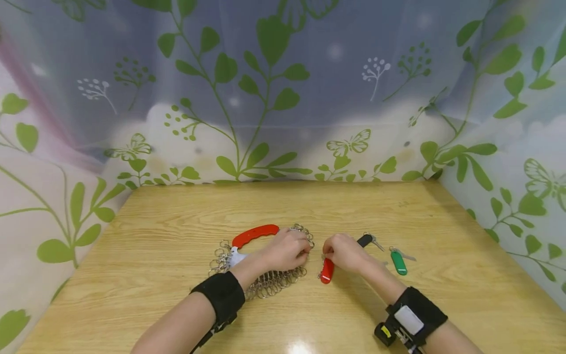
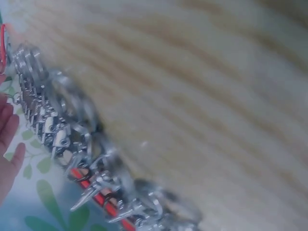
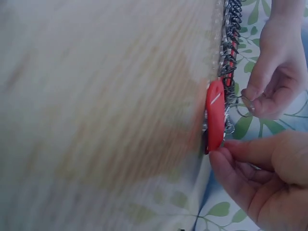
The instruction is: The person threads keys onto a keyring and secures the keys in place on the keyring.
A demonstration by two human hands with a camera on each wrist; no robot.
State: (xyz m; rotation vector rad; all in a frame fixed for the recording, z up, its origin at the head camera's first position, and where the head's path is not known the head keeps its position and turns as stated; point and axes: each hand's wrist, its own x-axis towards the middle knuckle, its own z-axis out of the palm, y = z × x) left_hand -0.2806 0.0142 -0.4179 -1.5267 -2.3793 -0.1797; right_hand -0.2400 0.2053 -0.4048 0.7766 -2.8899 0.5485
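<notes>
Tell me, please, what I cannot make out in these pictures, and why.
Head view: upper end of the red tag, behind the right hand.
Head view: near end of the black tag, behind that hand.
Head view: any writing on the green tag, too small.
Left wrist view: red piece, cut off by the left edge.

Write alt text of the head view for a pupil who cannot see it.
A person's right hand holds a red key tag while the left hand is over a red-handled holder strung with metal rings. A black tag and a green tag lie farther right on a wooden table.
</notes>
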